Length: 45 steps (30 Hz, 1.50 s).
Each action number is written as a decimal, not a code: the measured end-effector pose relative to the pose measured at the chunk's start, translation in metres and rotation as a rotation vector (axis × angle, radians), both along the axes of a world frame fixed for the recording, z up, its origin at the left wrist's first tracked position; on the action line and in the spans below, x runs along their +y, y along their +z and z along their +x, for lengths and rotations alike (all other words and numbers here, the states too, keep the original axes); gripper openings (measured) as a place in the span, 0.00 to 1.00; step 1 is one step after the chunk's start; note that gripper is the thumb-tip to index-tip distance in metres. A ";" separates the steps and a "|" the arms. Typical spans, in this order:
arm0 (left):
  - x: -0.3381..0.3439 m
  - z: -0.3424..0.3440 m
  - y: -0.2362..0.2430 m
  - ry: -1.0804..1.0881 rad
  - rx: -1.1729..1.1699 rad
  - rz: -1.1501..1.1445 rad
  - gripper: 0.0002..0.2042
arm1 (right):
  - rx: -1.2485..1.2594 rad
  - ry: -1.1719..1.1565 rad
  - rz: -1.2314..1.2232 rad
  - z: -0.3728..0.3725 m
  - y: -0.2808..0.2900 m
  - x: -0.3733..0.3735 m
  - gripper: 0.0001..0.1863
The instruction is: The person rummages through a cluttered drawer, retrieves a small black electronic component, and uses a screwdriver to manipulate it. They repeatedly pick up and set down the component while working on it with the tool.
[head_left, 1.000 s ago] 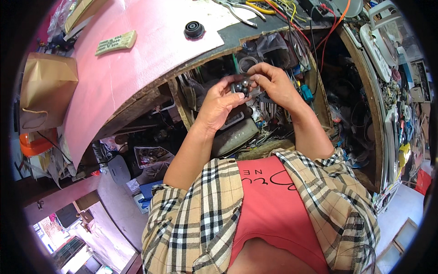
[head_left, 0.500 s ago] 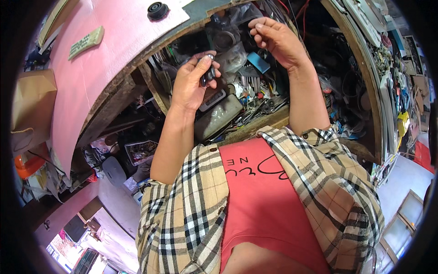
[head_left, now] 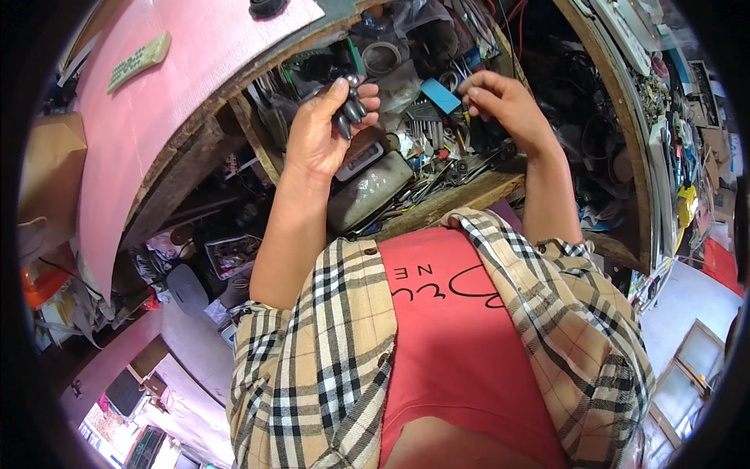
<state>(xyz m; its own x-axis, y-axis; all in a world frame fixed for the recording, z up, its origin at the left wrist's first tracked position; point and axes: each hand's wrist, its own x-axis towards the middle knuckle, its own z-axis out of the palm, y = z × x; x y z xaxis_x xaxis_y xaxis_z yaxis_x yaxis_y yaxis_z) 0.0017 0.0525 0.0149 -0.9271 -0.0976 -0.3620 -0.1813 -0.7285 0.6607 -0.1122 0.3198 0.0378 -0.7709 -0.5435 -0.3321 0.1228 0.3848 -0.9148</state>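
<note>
My left hand is closed around several dark, glossy, tapered pieces, whose exact kind I cannot make out. It hovers over the left part of a cluttered open drawer. To its right, my right hand is held above the drawer with the thumb and fingers drawn together; whatever is between the fingertips, if anything, is too small to tell. Near those fingertips lies a flat blue block. A worn, pale elongated case rests in the drawer below my left hand.
A pink tabletop to the left bears a beige remote control and a black round part. A roll of tape sits deeper in the drawer. Wooden edges frame the opening. Assorted items crowd the right side, and a brown paper bag stands far left.
My right hand has come down toward me and slightly right. My left hand has turned a little, showing more of the dark pieces. The whole view has shifted slightly.
</note>
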 end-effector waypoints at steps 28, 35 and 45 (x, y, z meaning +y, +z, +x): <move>-0.001 0.000 -0.007 -0.080 0.007 0.034 0.17 | 0.700 0.792 0.904 0.037 -0.044 -0.023 0.12; 0.002 0.000 -0.005 -0.084 0.011 0.025 0.17 | 0.509 0.958 0.988 0.026 -0.030 -0.036 0.13; 0.003 0.001 -0.002 -0.077 0.013 0.025 0.17 | 0.391 1.005 1.018 0.026 -0.028 -0.043 0.16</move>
<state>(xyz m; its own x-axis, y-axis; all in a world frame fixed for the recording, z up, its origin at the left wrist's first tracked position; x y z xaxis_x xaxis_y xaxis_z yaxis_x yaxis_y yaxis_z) 0.0026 0.0557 0.0132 -0.9361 -0.0166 -0.3514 -0.2292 -0.7290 0.6450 -0.0866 0.2768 0.0100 -0.3500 -0.5571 -0.7531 -0.7611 0.6378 -0.1181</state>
